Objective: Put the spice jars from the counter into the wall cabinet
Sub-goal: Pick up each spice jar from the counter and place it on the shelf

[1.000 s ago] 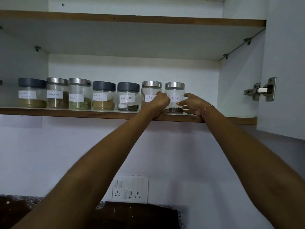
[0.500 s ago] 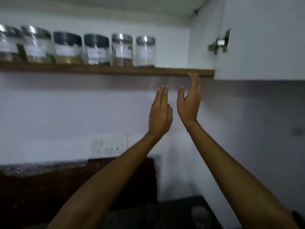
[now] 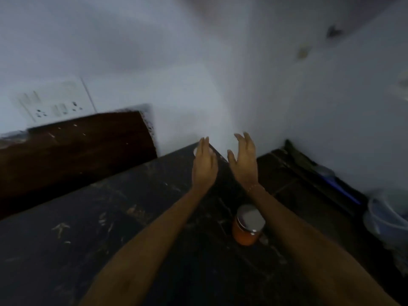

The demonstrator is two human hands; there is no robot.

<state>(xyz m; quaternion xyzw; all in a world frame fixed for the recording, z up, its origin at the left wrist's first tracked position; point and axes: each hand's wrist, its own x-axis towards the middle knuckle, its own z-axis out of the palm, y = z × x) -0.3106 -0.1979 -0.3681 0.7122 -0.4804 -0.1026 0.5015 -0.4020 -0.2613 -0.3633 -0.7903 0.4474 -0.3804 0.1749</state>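
While I look down at counter [image 3: 110, 239], both hands empty: left hand [image 3: 204, 167] flat, right hand [image 3: 244, 161] loosely spread, poised beyond jar [image 3: 248, 225]. Jar upright near counter's right edge, between my forearms, untouched; likely next pick.

Lighting: dim, the dark counter [image 3: 92, 228] losing detail. Motion blur smearing the wall socket [image 3: 55, 102]; wide-angle distortion bending the frame edges.
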